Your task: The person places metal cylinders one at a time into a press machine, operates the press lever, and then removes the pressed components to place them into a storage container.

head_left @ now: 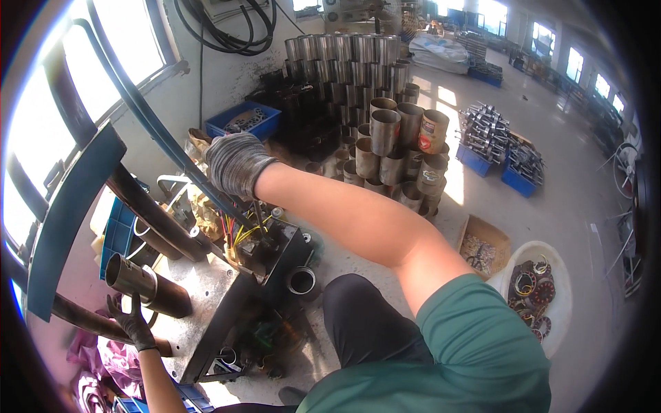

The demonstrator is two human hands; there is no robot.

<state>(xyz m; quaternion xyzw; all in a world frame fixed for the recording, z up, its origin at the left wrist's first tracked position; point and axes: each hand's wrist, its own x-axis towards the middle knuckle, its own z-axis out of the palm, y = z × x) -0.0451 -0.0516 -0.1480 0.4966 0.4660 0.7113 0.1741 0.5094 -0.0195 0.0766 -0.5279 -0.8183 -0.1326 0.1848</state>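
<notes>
Metal cylinder (165, 294): a hollow tube over the tabletop (210, 279); it slants leftward in your view, and you cannot tell whether it stands or lies.
Finish: silvery-brown and glossy near the open mouth, darker rust-brown toward the other end, with a pale band around its middle.
Left hand (134, 325): its dark-gloved fingers are spread against the cylinder's near side, not wrapped around it.
Right hand (237, 165): in a grey striped glove, beside the blue bars (155, 124); its fingers face away, so you cannot tell how far they close or what they hold.
Below your right hand: yellow and red wires (239, 235).
Floor ahead: stacked dull cylinders (392, 165), shinier cylinders (344, 49) behind.
By your right elbow: a cardboard box (504, 242) and a white tub (561, 296) of ring-shaped parts.
</notes>
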